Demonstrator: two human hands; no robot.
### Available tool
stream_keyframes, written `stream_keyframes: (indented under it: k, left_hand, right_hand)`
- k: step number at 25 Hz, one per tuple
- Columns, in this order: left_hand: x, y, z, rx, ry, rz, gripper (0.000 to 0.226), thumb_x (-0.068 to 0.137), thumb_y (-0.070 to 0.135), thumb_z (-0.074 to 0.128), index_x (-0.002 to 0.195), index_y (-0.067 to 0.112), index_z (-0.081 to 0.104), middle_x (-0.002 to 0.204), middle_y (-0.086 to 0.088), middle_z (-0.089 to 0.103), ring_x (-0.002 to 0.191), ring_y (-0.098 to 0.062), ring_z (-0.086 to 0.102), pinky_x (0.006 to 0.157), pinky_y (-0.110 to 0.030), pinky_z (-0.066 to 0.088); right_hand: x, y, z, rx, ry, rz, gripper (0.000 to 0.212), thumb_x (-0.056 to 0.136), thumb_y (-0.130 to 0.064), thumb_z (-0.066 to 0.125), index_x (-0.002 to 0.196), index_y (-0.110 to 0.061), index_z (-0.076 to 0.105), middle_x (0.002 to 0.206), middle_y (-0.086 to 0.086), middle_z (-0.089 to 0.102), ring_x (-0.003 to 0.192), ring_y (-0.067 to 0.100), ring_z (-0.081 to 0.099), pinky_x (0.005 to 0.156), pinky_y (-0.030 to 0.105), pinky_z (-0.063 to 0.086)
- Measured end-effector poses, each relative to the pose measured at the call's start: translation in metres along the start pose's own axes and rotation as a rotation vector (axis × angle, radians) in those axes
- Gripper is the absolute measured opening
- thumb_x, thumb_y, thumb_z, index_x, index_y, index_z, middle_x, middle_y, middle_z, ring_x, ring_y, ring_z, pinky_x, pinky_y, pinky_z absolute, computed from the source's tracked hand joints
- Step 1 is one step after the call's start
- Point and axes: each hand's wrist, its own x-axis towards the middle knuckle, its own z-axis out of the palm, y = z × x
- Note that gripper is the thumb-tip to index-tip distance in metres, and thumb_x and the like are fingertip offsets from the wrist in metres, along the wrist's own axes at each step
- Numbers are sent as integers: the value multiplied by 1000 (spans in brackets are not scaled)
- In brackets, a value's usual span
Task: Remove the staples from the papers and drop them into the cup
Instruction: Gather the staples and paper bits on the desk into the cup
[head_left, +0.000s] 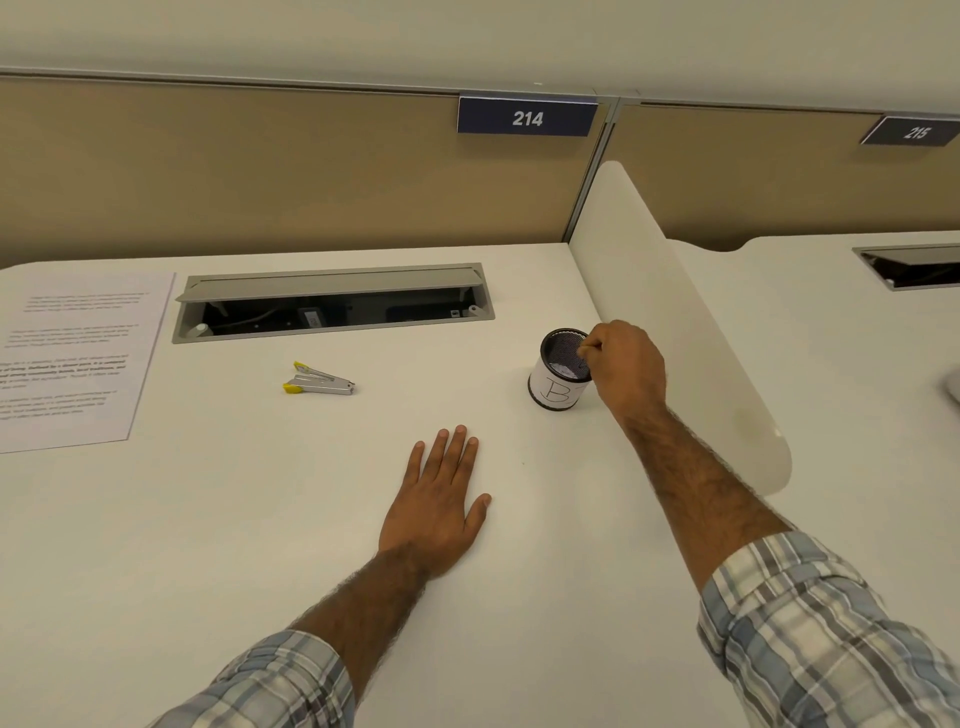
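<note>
Cup (560, 376) of black mesh, with a white paper band around it and a hand-drawn letter B on the band; standing upright on the white desk (260, 519), right of the middle, just beside the foot of the white divider panel (675, 322). Something pale at the bottom inside, not clear what. Right hand (628, 366) above the right side of the cup's rim, fingers curled, thumb and first finger brought together over the opening; too small to tell about any staple between them. Left hand (436, 499) lying flat on the desk, palm down, fingers straight and close together, thumb spread a little, holding nothing; well apart from the cup, nearer to the body. Both forearms bare, checked sleeves (810, 639) ending near the elbows. Staple remover (318, 382), silver with yellow ends, lying on the desk left of the cup and beyond the left hand, touched by neither hand. Printed sheet of paper (78, 358) lying flat at the far left of the desk, partly cut by the edge of the view; text on it too blurred to read. Behind the staple remover, a long grey cable slot (332, 304) sunk in the desk, lid raised. On the tan partition wall (260, 171) at the back, a blue plate (527, 118) with the number 214, and farther right a dark plate (915, 132) with 215.
</note>
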Motion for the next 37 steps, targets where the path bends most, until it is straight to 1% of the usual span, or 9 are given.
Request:
stream_keyframes:
  k: [4,8,10,12,13,15,19,29,37]
  left_hand:
    - [0,0,0,5,3,1,75,105,58,10,167,20,-10,176,0,-16,162,-20,-16,133,-47,-4]
    - [0,0,1,-1,9,4,75,105,58,12,167,20,-9,176,0,-16,162,-20,-16,133,-47,-3]
    - [1,0,2,0,8,4,76,106,58,14,167,21,-9,176,0,-15,162,-21,-15,133,-47,-3]
    - [2,0,3,6,10,2,75,106,58,16,167,21,-8,176,0,-14,162,-21,-15,133,-47,-3]
    - [2,0,3,8,10,1,75,106,58,16,167,21,-8,176,-1,-14,162,-20,-15,133,-47,-3]
    - [1,-1,4,12,12,2,75,106,58,15,167,21,-8,177,-1,-13,163,-20,-14,133,-47,-3]
    - [1,0,4,8,29,6,76,106,57,17,168,19,-3,177,-2,-8,163,-21,-9,133,-47,-1]
    - [2,-2,9,2,20,1,76,106,59,16,167,22,-9,177,1,-14,162,-19,-15,132,-47,-2]
    - [2,-2,8,13,13,-2,76,105,61,11,167,22,-11,176,0,-16,162,-20,-16,133,-48,-3]
  right_hand:
    - [-15,-6,-6,237,116,3,20,92,-35,67,83,-18,65,87,-1,61,83,21,55,70,35,47]
    - [-83,1,19,469,199,-106,14,99,-29,55,100,-26,68,89,1,64,83,17,58,74,35,48]
    - [-122,16,48,257,-5,-35,36,103,-40,48,130,-21,62,121,10,63,115,29,56,96,45,46]
    - [-151,31,71,-50,-272,38,63,101,-60,33,155,-28,30,161,13,30,149,35,24,116,54,25]
    - [-159,36,78,-140,-331,28,70,98,-67,24,159,-33,16,167,11,12,154,34,8,119,57,15]
    - [-164,39,85,-206,-350,-4,77,93,-74,12,159,-36,3,169,8,-3,155,34,-5,120,63,7]
    - [-162,32,90,-248,-328,-31,82,89,-77,1,159,-35,-5,169,8,-8,155,34,-9,119,67,6]
    - [-168,29,97,-131,-324,-133,70,91,-78,3,154,-49,-9,170,0,-9,155,29,-10,119,66,1]
    - [-168,17,97,-229,-338,-175,73,92,-75,4,157,-42,-7,170,4,-8,155,31,-11,119,67,-1]
